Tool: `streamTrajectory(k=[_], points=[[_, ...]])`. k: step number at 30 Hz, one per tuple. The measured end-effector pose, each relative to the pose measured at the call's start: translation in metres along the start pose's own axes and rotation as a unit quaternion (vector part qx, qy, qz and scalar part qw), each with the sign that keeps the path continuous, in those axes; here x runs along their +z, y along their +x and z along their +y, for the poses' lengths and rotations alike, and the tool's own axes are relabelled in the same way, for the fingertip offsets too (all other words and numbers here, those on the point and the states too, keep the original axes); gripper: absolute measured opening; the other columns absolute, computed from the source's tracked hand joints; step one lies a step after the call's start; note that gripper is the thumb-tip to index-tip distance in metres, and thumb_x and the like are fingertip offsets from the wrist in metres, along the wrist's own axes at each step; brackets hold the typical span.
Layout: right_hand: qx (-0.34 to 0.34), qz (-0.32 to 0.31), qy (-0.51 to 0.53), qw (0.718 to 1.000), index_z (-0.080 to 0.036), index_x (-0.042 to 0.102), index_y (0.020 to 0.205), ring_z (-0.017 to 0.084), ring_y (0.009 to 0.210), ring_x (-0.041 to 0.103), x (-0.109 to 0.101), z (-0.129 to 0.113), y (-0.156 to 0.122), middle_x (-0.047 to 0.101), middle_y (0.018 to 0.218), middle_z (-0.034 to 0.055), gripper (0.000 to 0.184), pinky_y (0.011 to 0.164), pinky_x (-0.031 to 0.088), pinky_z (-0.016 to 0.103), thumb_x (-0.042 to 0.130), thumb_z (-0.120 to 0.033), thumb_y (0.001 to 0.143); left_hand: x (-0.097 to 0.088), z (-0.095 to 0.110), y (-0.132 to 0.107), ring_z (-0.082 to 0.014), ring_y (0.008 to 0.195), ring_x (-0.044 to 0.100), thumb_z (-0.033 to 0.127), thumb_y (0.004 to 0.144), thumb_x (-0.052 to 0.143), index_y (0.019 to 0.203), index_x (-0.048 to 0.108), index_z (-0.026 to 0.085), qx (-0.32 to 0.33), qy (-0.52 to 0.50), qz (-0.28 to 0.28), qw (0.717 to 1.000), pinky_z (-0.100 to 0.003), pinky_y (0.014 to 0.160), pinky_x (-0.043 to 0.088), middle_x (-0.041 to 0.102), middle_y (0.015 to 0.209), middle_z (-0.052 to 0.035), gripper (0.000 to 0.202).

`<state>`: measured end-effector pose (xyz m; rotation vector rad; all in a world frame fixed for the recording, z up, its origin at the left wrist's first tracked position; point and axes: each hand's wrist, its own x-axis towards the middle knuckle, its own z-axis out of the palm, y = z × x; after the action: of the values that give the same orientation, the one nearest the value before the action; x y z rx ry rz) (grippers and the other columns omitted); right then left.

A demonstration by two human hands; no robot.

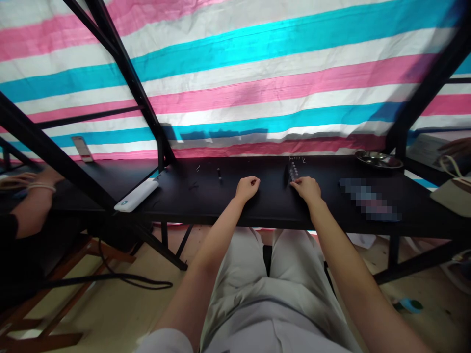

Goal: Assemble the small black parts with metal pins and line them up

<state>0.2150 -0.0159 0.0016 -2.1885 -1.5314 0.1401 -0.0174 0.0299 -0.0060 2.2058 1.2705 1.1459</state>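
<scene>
My left hand [247, 187] rests on the black table [228, 206] with its fingers curled into a loose fist; nothing shows in it. My right hand [306, 188] lies a little to the right, fingers bent and pinched at the near end of a small dark block [292, 171] dotted with pale round pieces. Whether the fingertips hold one of those pieces is too small to tell. A few tiny metal bits [298, 159] lie just beyond the block.
A white power bank [137, 195] lies at the table's left front edge, and a small dark cylinder [219, 174] sits mid-table. A metal dish [378, 159] stands far right, near a blurred patch [370, 198]. Another person's arm [31, 196] is at left. Black frame bars [125, 73] slant overhead.
</scene>
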Motion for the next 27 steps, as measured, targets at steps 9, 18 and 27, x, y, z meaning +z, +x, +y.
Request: streamTrajectory(k=[9, 18, 27], points=[[-0.021, 0.013, 0.037, 0.999, -0.018, 0.069, 0.091, 0.024, 0.085, 0.062, 0.006, 0.009, 0.006, 0.068, 0.088, 0.0109, 0.030, 0.072, 0.043, 0.030, 0.055, -0.038, 0.074, 0.001, -0.003, 0.002, -0.0119, 0.063, 0.058, 0.029, 0.081, 0.050, 0.080, 0.069, 0.016, 0.000, 0.007, -0.006, 1.000, -0.022, 0.063, 0.043, 0.066, 0.069, -0.0021, 0.024], [0.035, 0.052, 0.090, 0.994, -0.018, 0.063, 0.081, 0.022, 0.077, 0.060, 0.002, 0.006, 0.003, 0.064, 0.078, 0.0102, 0.021, 0.069, 0.042, 0.030, 0.050, -0.031, 0.072, -0.010, 0.015, -0.003, -0.0205, 0.101, 0.055, 0.023, 0.083, 0.044, 0.108, 0.061, 0.017, 0.041, 0.165, 0.082, 0.982, -0.033, 0.087, 0.042, 0.064, 0.108, -0.0089, 0.031], [0.062, 0.076, 0.086, 0.991, -0.019, 0.063, 0.083, 0.022, 0.075, 0.058, -0.006, -0.002, -0.004, 0.064, 0.079, 0.0092, 0.021, 0.070, 0.041, 0.031, 0.047, -0.027, 0.074, -0.073, 0.013, 0.027, -0.0330, 0.138, 0.011, 0.027, 0.082, 0.043, 0.139, 0.029, 0.016, -0.066, 0.381, 0.144, 0.911, -0.055, 0.105, 0.019, 0.018, 0.150, -0.0144, 0.059]])
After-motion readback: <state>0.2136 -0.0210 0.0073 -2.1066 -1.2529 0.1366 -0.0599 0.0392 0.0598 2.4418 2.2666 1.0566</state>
